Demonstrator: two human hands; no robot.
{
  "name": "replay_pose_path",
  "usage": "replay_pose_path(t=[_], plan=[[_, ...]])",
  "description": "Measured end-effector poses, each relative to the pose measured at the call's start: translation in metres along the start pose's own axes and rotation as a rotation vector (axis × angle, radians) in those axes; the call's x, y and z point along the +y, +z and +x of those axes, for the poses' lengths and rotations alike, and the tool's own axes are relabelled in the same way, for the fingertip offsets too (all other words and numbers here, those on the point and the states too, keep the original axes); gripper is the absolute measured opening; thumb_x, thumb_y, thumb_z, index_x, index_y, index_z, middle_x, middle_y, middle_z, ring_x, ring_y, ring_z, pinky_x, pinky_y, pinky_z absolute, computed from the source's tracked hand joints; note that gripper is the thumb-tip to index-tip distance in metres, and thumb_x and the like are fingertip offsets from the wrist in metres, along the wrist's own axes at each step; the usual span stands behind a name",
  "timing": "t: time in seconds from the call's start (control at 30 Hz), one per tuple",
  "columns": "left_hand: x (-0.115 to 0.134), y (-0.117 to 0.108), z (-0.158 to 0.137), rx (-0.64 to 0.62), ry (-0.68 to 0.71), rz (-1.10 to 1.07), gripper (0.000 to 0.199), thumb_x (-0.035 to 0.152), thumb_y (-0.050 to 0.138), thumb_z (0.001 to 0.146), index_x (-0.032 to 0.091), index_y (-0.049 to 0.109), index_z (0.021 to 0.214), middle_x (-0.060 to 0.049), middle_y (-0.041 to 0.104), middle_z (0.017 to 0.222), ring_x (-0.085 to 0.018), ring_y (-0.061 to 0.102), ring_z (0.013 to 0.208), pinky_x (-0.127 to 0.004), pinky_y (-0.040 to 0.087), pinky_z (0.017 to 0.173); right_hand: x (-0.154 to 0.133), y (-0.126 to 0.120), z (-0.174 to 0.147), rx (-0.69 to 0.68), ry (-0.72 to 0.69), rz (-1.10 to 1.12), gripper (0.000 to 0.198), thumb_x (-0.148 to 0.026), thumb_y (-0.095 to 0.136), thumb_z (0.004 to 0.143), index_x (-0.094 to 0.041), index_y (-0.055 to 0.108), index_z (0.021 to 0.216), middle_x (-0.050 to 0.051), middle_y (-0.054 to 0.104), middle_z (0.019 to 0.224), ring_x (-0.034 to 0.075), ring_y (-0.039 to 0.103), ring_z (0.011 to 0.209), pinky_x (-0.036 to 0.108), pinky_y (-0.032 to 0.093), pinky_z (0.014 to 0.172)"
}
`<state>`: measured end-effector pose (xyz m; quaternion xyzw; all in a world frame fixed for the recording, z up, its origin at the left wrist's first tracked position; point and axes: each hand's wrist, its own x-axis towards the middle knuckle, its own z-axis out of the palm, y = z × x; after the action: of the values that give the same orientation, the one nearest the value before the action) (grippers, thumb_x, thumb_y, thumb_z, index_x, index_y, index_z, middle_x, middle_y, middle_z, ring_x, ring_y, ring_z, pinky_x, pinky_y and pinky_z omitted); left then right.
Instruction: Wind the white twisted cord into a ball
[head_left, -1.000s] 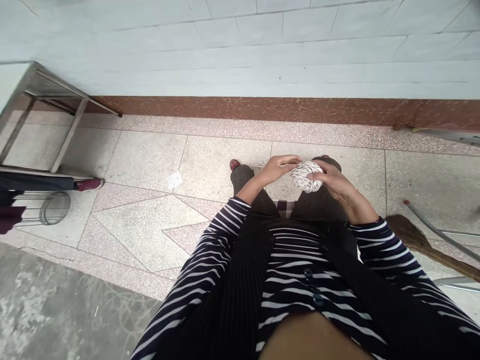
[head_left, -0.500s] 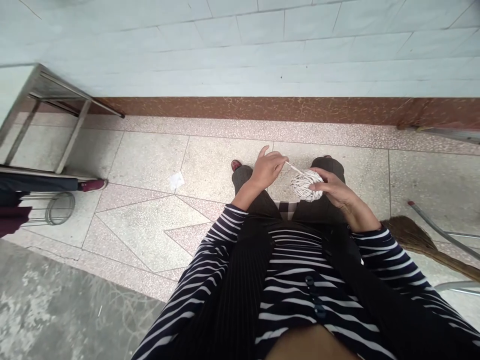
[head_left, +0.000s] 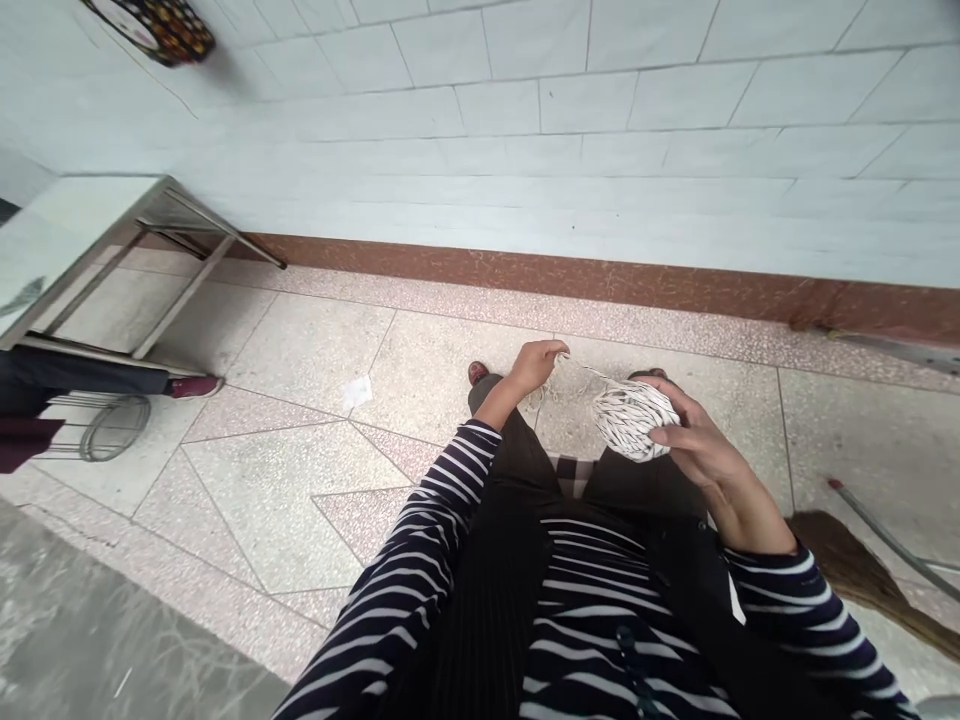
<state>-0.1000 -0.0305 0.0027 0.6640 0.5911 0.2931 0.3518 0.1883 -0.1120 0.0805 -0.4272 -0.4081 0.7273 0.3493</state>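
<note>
My right hand (head_left: 705, 445) grips a thick oval ball of white cord with dark flecks (head_left: 630, 420), its thumb lying across the near side. From the top of the ball a strand of cord (head_left: 592, 371) runs left to my left hand (head_left: 534, 366), which is closed in a pinch on it. Below those fingers some loose pale cord (head_left: 541, 396) hangs toward the floor; how far it reaches is hard to see. Both hands are above my knees.
At left are a metal-framed table (head_left: 150, 215), a wire stool-like frame (head_left: 112, 428) and another person's shoe (head_left: 195, 387). White paper (head_left: 358, 391) lies on the tiled floor. A broom (head_left: 847, 560) and a metal tube (head_left: 885, 530) are at right. Ahead stands a tiled wall (head_left: 487, 150).
The view has tilted up, showing more wall. My right hand has raised the ball closer to the camera, and the strand between my hands is longer.
</note>
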Motion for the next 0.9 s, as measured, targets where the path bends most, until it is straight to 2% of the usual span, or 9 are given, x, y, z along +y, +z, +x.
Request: replay_pose_path(t=[0.17, 0.23, 0.4, 0.47, 0.53, 0.63, 0.7, 0.8, 0.9], plan=[[0.008, 0.003, 0.001, 0.078, -0.091, -0.356, 0.029, 0.004, 0.049, 0.085, 0.013, 0.073, 0.072, -0.007, 0.081, 0.106, -0.015, 0.074, 0.095, -0.024, 0.066, 0.081, -0.015, 0.003, -0.006, -0.055, -0.044, 0.165, 0.074, -0.037, 0.105, 0.054, -0.035, 0.080, 0.124, 0.003, 0.078, 0.127, 0.035, 0.071, 0.122, 0.045, 0.061, 0.100], [0.014, 0.004, -0.006, 0.066, -0.117, -0.488, 0.024, 0.008, 0.053, 0.087, 0.012, 0.073, 0.073, -0.009, 0.081, 0.105, -0.015, 0.073, 0.092, -0.024, 0.067, 0.078, -0.020, 0.005, -0.004, -0.039, -0.059, 0.217, 0.075, -0.038, 0.104, 0.054, -0.034, 0.079, 0.125, 0.005, 0.078, 0.129, 0.041, 0.068, 0.133, 0.054, 0.060, 0.108], [0.047, 0.004, -0.027, -0.006, -0.109, -0.788, 0.027, 0.029, 0.069, 0.098, 0.016, 0.080, 0.120, -0.014, 0.078, 0.132, -0.025, 0.074, 0.120, -0.029, 0.068, 0.083, -0.036, 0.008, 0.011, 0.038, -0.064, 0.199, 0.065, -0.029, 0.096, 0.057, -0.030, 0.076, 0.119, 0.008, 0.079, 0.128, 0.045, 0.065, 0.141, 0.062, 0.059, 0.113], [0.061, 0.009, -0.032, -0.122, -0.080, -0.892, 0.042, 0.036, 0.079, 0.095, 0.021, 0.078, 0.134, -0.015, 0.074, 0.146, -0.029, 0.072, 0.129, -0.034, 0.068, 0.090, -0.041, 0.010, 0.016, 0.049, -0.056, 0.210, 0.058, -0.029, 0.093, 0.057, -0.028, 0.075, 0.112, 0.009, 0.079, 0.129, 0.045, 0.065, 0.141, 0.063, 0.059, 0.113], [0.070, 0.019, -0.034, -0.241, -0.076, -0.948, 0.055, 0.038, 0.089, 0.087, 0.021, 0.077, 0.137, -0.017, 0.075, 0.145, -0.031, 0.074, 0.126, -0.037, 0.066, 0.093, -0.043, 0.011, 0.019, 0.070, -0.043, 0.216, 0.054, -0.028, 0.092, 0.055, -0.026, 0.074, 0.106, 0.009, 0.078, 0.131, 0.045, 0.066, 0.140, 0.062, 0.060, 0.112], [0.070, 0.035, -0.032, -0.303, -0.063, -0.902, 0.051, 0.039, 0.095, 0.077, 0.015, 0.082, 0.120, -0.014, 0.083, 0.118, -0.027, 0.078, 0.108, -0.036, 0.063, 0.092, -0.044, 0.011, 0.018, 0.108, -0.031, 0.193, 0.061, -0.023, 0.092, 0.051, -0.028, 0.074, 0.109, 0.006, 0.078, 0.130, 0.044, 0.066, 0.139, 0.059, 0.062, 0.110], [0.066, 0.037, -0.030, -0.271, -0.049, -0.780, 0.037, 0.041, 0.091, 0.081, 0.013, 0.082, 0.104, -0.009, 0.082, 0.097, -0.021, 0.077, 0.092, -0.032, 0.060, 0.086, -0.043, 0.009, 0.016, 0.127, -0.027, 0.179, 0.066, -0.022, 0.092, 0.050, -0.029, 0.075, 0.113, 0.005, 0.079, 0.128, 0.043, 0.066, 0.139, 0.058, 0.063, 0.108], [0.060, 0.019, -0.029, -0.180, 0.011, -0.526, 0.030, 0.043, 0.075, 0.096, 0.014, 0.076, 0.087, -0.005, 0.075, 0.078, -0.016, 0.070, 0.075, -0.028, 0.055, 0.078, -0.039, 0.004, 0.012, 0.143, -0.015, 0.191, 0.063, -0.024, 0.090, 0.052, -0.028, 0.075, 0.114, 0.007, 0.080, 0.125, 0.044, 0.067, 0.138, 0.060, 0.064, 0.106], [0.056, -0.008, -0.031, -0.090, 0.117, -0.265, 0.036, 0.042, 0.062, 0.105, 0.017, 0.071, 0.082, -0.005, 0.074, 0.082, -0.016, 0.070, 0.079, -0.028, 0.052, 0.080, -0.034, 0.003, 0.004, 0.095, -0.015, 0.209, 0.059, -0.025, 0.087, 0.055, -0.028, 0.074, 0.112, 0.007, 0.079, 0.129, 0.044, 0.066, 0.139, 0.061, 0.062, 0.110]])
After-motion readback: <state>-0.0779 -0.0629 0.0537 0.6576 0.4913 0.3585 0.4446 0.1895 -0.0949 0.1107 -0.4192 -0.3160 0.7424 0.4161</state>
